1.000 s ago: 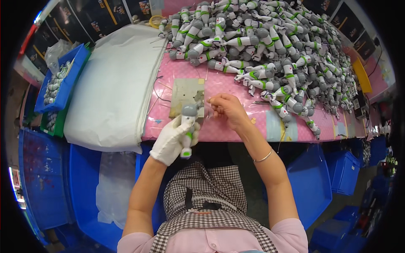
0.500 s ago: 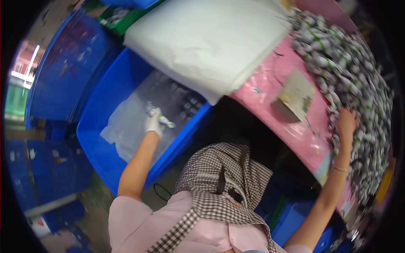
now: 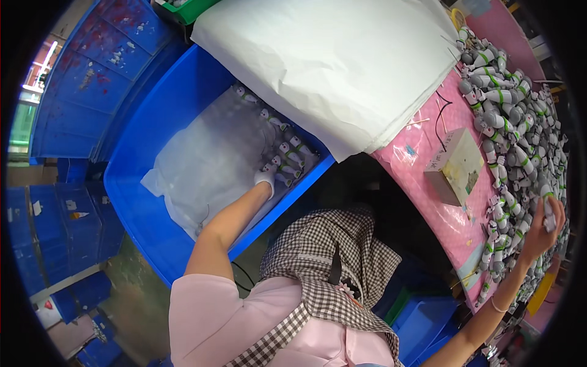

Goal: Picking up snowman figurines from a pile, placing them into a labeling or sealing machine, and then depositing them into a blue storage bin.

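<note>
My left hand [image 3: 265, 178], in a white glove, is low inside a large blue bin [image 3: 140, 122]. Its fingers close on a small white-and-grey figurine [image 3: 269, 167] with a green band, at the end of a row. Several like figurines [image 3: 287, 155] lie side by side there on a translucent sheet [image 3: 208, 147]. Over at the far right, my bare right hand [image 3: 543, 231] grips another figurine [image 3: 548, 214], partly covered by the fingers. Around it spreads a big heap of the same figurines [image 3: 507, 122].
A stack of white sheets [image 3: 324, 61] overlaps the bin's far corner and the pink-covered table [image 3: 422, 140]. A small box-shaped block [image 3: 455, 168] stands on that table beside the heap. Blue crates [image 3: 67, 226] line the left, and a green tray [image 3: 189, 11] sits at the back.
My left hand has moved right and down with its figurine, toward the row in the bin. My right hand has shifted right and lower, and a figurine now shows in it.
</note>
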